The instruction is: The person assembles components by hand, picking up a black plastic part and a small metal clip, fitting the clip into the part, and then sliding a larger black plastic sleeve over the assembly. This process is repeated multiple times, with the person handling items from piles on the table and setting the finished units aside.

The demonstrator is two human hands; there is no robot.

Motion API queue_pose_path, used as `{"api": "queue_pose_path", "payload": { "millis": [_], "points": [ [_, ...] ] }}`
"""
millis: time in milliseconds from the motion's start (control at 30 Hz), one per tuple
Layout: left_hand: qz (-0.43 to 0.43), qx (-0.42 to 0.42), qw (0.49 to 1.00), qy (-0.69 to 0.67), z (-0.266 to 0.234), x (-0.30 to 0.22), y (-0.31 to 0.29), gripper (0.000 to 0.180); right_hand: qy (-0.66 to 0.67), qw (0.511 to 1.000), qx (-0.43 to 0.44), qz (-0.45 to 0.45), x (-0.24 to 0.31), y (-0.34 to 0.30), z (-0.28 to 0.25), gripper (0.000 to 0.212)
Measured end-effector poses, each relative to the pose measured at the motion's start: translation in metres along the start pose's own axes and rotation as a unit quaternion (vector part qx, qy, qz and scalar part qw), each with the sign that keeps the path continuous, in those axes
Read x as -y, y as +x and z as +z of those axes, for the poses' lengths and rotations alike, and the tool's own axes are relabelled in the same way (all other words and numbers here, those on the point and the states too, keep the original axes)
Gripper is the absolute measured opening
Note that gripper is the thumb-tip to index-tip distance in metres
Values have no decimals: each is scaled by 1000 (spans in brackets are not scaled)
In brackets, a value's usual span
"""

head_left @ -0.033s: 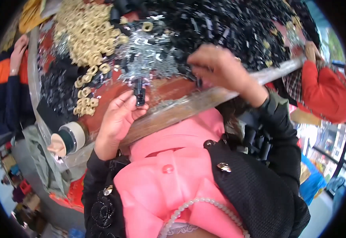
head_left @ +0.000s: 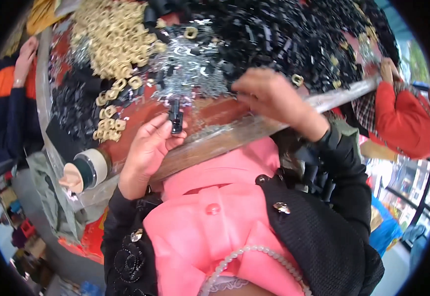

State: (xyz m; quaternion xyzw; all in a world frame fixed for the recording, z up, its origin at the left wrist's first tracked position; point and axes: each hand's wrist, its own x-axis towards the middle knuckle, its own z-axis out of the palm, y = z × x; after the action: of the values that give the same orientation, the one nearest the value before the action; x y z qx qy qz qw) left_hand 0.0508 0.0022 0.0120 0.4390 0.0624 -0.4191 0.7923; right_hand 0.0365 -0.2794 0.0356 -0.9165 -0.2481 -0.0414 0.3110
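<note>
A: Surface [head_left: 141, 111], red, rimmed by a wooden edge strip [head_left: 234, 135] along its near side. No tubs or trays, parts just lie in loose heaps.

B: Heaps?

A: Brass-coloured rings [head_left: 113, 39] at the far left, black plastic pieces [head_left: 284, 34] across the far middle and right, small silvery metal bits [head_left: 190, 69] between them. More rings trail down toward the left edge.

B: Left hand?

A: Left hand [head_left: 148, 148] at the near edge, grip pinched on a small black clip [head_left: 176, 117], held upright just above the wooden strip.

B: Right?

A: Right hand [head_left: 274, 98] hovers over the near fringe of the black pile, fingers curled down; cannot tell if it grasps anything.

B: Free room?

A: Bare red patch between the ring trail and the strip, near the clip. A tape roll [head_left: 89, 170] sits at the near left corner. Another person's hand [head_left: 386, 69] in a red sleeve rests at the right edge, one more hand [head_left: 25, 54] at the left edge.
</note>
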Motion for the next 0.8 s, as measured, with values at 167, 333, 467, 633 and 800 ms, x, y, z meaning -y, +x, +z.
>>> {"api": "queue_pose_path", "payload": {
  "millis": [167, 333, 467, 633, 800],
  "points": [
    [-17, 4, 1000, -21, -24, -1, -14, 29, -44, 997, 56, -3, 27, 15, 41, 22],
    [-27, 9, 999, -37, -32, -4, -13, 36, -78, 994, 8, -70, 35, 30, 64, 24],
    [-35, 32, 998, -40, -34, -3, -12, 30, -133, 985, 82, -77, 32, 37, 76, 21],
    [-29, 38, 998, -33, -30, 0, -11, 32, -182, 973, 141, -23, 38, 43, 77, 15],
    [71, 31, 994, 77, -8, -3, -4, 25, 152, 975, 114, 117, 46, 43, 71, 7]
  ]
}}
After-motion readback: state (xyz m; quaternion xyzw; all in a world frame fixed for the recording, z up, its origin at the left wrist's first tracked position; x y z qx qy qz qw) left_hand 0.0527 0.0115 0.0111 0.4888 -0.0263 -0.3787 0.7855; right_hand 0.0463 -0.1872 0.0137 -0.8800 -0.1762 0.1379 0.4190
